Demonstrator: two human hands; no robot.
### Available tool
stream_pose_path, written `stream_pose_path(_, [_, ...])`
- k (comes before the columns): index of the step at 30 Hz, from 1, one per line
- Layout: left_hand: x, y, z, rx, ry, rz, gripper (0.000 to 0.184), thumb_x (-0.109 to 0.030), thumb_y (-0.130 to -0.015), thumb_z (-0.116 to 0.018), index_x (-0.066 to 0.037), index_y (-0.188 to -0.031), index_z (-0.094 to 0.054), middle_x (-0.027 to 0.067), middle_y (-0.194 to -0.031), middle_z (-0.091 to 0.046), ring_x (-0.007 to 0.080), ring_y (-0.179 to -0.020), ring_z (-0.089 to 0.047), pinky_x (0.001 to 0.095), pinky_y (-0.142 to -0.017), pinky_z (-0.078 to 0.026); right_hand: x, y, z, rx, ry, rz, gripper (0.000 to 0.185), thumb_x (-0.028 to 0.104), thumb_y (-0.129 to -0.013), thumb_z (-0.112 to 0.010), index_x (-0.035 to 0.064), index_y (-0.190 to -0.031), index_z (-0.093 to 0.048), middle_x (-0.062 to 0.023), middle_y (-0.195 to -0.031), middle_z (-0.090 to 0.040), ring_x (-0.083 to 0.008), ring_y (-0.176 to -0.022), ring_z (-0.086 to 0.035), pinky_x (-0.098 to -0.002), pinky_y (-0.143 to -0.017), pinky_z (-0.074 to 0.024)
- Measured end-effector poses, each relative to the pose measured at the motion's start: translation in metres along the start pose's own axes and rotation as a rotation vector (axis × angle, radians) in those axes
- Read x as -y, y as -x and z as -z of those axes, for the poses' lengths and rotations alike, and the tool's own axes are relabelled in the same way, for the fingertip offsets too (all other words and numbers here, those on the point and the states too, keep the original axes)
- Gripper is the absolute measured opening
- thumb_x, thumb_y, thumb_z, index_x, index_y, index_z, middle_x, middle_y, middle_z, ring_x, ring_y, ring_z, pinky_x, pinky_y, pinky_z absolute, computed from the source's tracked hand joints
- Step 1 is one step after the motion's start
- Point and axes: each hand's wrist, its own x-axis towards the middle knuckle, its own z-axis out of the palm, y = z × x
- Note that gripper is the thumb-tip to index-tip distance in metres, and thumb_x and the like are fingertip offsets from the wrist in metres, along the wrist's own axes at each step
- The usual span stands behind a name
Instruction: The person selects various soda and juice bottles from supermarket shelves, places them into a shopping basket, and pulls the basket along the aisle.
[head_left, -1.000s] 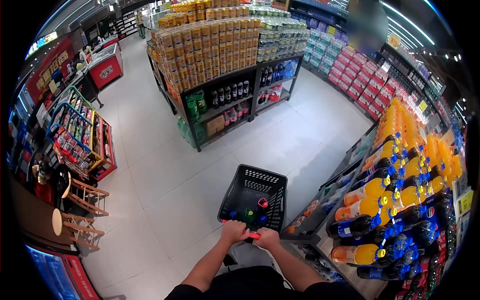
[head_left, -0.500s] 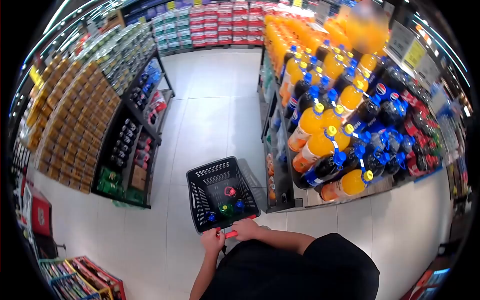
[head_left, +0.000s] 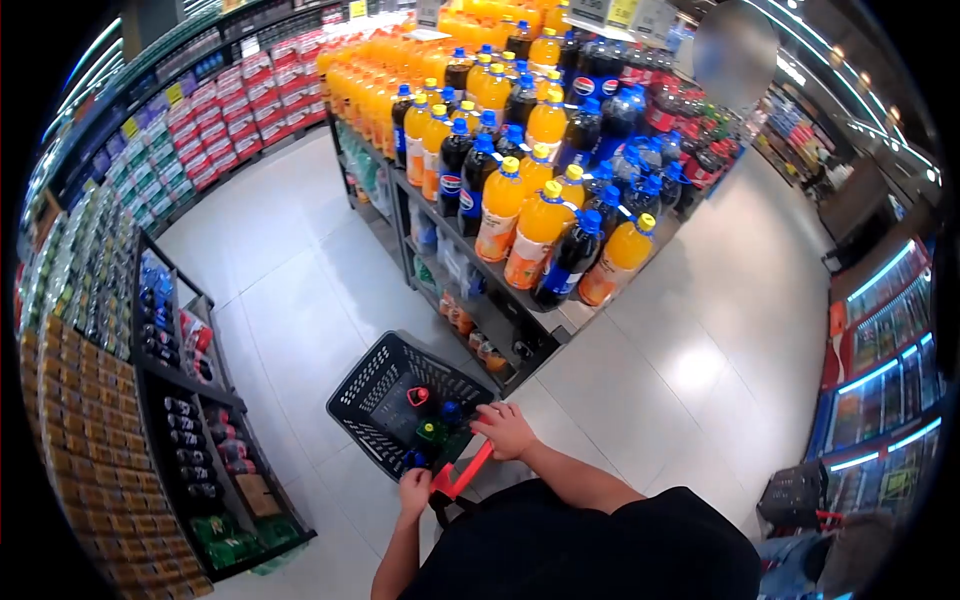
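A black shopping basket with perforated sides stands in front of me, with its long red handle toward my body. My right hand is closed around the handle's right end, fingers over the basket's near right corner. At the near left corner, my left hand is closed at the handle's left end; part of its grip is hidden. Inside the basket lie several bottles, seen mostly by their tops: one with a red ring, a green one and blue-capped ones.
To the right of the basket, a shelf display carries orange drink bottles and dark cola bottles. Stacked cans and a dark shelf line the left. Tiled floor runs between them. Another basket is at lower right, near a person.
My view has turned right, so the displays shift left and lit coolers appear at right. The basket has swung at an angle, and my right hand has moved to the handle's right end.
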Motion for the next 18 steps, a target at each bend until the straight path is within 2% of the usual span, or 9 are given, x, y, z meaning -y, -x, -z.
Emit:
stream_pose_path(3, [0.165,0.018,0.050,-0.015,-0.206,0.418,0.031,-0.025,-0.084,-0.056,0.002,-0.096,-0.065,0.0174,-0.081,-0.067,0.0269,-0.075,-0.064,0.0380,-0.067,-0.049,0.025,0.036,-0.023,-0.109,-0.062,-0.548,0.069,0.031,-0.066,-0.070,0.0237,-0.132,-0.052,-0.0135,-0.141,-0.041,-0.0363,-0.123,-0.042,-0.0524,-0.098,-0.0349])
stream_pose_path(5, [0.174,0.046,0.102,0.338,-0.225,1.121,0.034,-0.025,-0.084,-0.051,-0.001,-0.106,-0.062,0.0138,-0.081,-0.067,0.0298,-0.070,-0.063,0.0432,-0.059,-0.049,0.029,0.075,-0.037,-0.159,-0.137,-1.123,0.070,0.029,-0.067,-0.068,0.0214,-0.135,-0.051,-0.0180,-0.138,-0.043,-0.0390,-0.122,-0.044,-0.0530,-0.094,-0.0421])
stream_pose_path(6, [0.180,0.061,0.123,0.350,-0.250,1.114,0.034,-0.025,-0.084,-0.051,-0.001,-0.106,-0.062,0.0138,-0.081,-0.067,0.0298,-0.070,-0.063,0.0432,-0.059,-0.049,0.012,0.116,-0.063,-0.024,-0.259,-1.211,0.067,0.031,-0.069,-0.066,0.0208,-0.134,-0.052,-0.0193,-0.132,-0.049,-0.0387,-0.120,-0.048,-0.0503,-0.095,-0.0429])
stream_pose_path(8, [0.183,0.083,0.160,1.152,-0.843,0.441,0.042,-0.032,-0.084,-0.050,0.003,-0.102,-0.065,0.0211,-0.097,-0.067,0.0297,-0.082,-0.066,0.0432,-0.077,-0.050,-0.054,0.230,-0.156,0.358,-0.476,-1.142,0.048,0.035,-0.078,-0.059,0.0145,-0.121,-0.063,-0.0212,-0.112,-0.063,-0.0360,-0.106,-0.059,-0.0426,-0.093,-0.0463])
stream_pose_path(9, [0.188,0.092,0.155,1.010,-0.939,0.378,0.043,-0.032,-0.084,-0.049,0.003,-0.101,-0.065,0.0217,-0.098,-0.067,0.0301,-0.084,-0.066,0.0426,-0.081,-0.049,-0.058,0.273,-0.152,0.682,-0.262,-0.722,0.040,0.036,-0.080,-0.054,0.0104,-0.107,-0.068,-0.0191,-0.107,-0.066,-0.0352,-0.096,-0.063,-0.0425,-0.088,-0.0486])
stream_pose_path(10, [0.183,0.095,0.143,0.862,-1.025,0.314,0.043,-0.033,-0.084,-0.048,0.003,-0.100,-0.066,0.0223,-0.099,-0.067,0.0305,-0.086,-0.066,0.0419,-0.086,-0.049,-0.060,0.320,-0.172,0.644,-0.487,-1.133,0.037,0.037,-0.079,-0.054,0.0079,-0.095,-0.071,-0.0181,-0.103,-0.068,-0.0337,-0.091,-0.065,-0.0433,-0.083,-0.0496])
stream_pose_path(13, [0.121,0.105,0.106,0.602,-0.440,0.846,0.033,-0.027,-0.084,-0.053,0.003,-0.092,-0.063,0.0213,-0.098,-0.067,0.0352,-0.081,-0.063,0.0447,-0.072,-0.049,-0.006,0.380,-0.108,0.440,-0.457,-1.523,0.041,0.037,-0.076,-0.057,0.0007,-0.085,-0.072,-0.0240,-0.097,-0.067,-0.0380,-0.093,-0.064,-0.0429,-0.084,-0.0495])
stream_pose_path(15, [0.096,0.114,0.074,0.683,-0.427,0.788,0.031,-0.027,-0.084,-0.053,0.002,-0.091,-0.063,0.0199,-0.096,-0.067,0.0337,-0.080,-0.063,0.0438,-0.071,-0.049,0.002,0.444,-0.153,0.686,-0.586,-1.653,0.044,0.040,-0.079,-0.064,0.0006,-0.096,-0.071,-0.0210,-0.106,-0.067,-0.0341,-0.102,-0.064,-0.0400,-0.087,-0.0494])
stream_pose_path(18, [0.101,0.113,0.011,0.832,-0.497,0.608,0.029,-0.026,-0.084,-0.055,0.001,-0.091,-0.064,0.0179,-0.093,-0.066,0.0316,-0.077,-0.063,0.0424,-0.069,-0.049,0.022,0.452,-0.092,0.605,-1.003,-1.429,0.042,0.039,-0.081,-0.063,0.0006,-0.098,-0.070,-0.0179,-0.104,-0.067,-0.0303,-0.096,-0.064,-0.0395,-0.082,-0.0498])
